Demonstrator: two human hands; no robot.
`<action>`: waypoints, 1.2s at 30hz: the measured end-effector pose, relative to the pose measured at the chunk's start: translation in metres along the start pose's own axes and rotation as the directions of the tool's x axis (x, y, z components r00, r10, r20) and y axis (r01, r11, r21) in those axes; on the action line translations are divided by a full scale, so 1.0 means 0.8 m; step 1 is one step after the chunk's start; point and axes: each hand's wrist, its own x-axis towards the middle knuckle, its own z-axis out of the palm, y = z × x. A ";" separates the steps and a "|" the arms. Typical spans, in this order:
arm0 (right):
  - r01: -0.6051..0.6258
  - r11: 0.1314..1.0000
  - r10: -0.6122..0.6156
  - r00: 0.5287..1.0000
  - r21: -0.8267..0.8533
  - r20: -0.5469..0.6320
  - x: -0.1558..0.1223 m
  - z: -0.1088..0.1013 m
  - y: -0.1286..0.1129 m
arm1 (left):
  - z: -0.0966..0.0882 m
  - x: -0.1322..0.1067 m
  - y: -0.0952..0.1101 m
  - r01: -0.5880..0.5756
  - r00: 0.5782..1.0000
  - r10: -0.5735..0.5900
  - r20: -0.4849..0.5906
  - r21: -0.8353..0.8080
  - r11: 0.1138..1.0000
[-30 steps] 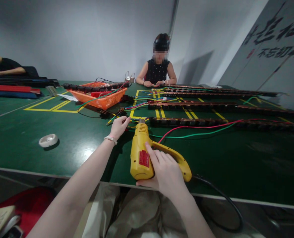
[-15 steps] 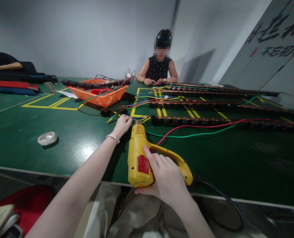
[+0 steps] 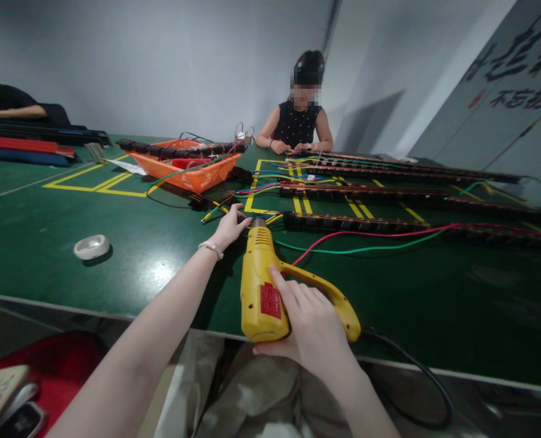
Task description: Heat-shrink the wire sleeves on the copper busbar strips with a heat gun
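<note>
My right hand (image 3: 309, 325) is closed around the handle and body of a yellow heat gun (image 3: 263, 286) that lies on the green table (image 3: 69, 225), its nozzle pointing away from me. Just left of the nozzle, my left hand (image 3: 231, 226) reaches out and pinches the coloured wires (image 3: 261, 216). Those wires run into a long dark strip (image 3: 352, 222) stretching to the right. A bracelet sits on my left wrist.
An orange basket (image 3: 197, 173) of parts stands at the back left, a white tape roll (image 3: 91, 246) nearer on the left. Several long strips with wires cross the right side. A person sits opposite, another at far left. The gun's black cord (image 3: 416, 371) hangs off the front edge.
My left hand has slid slightly forward and right along the wires toward the nozzle. The heat gun and my right hand have barely shifted.
</note>
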 end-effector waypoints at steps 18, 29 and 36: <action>-0.007 0.998 0.007 1.000 -0.060 0.010 0.028 0.010 -0.007 | -0.014 -0.008 0.016 0.124 0.992 -0.116 0.045 -0.340 0.932; -0.012 1.000 0.012 1.000 -0.007 0.022 0.045 0.017 -0.012 | -0.010 0.007 -0.009 0.051 0.994 -0.070 -0.080 -0.213 0.976; 0.026 0.996 -0.029 0.999 0.089 0.038 0.041 0.006 -0.002 | -0.013 0.000 0.004 0.090 0.984 -0.118 -0.135 -0.196 0.976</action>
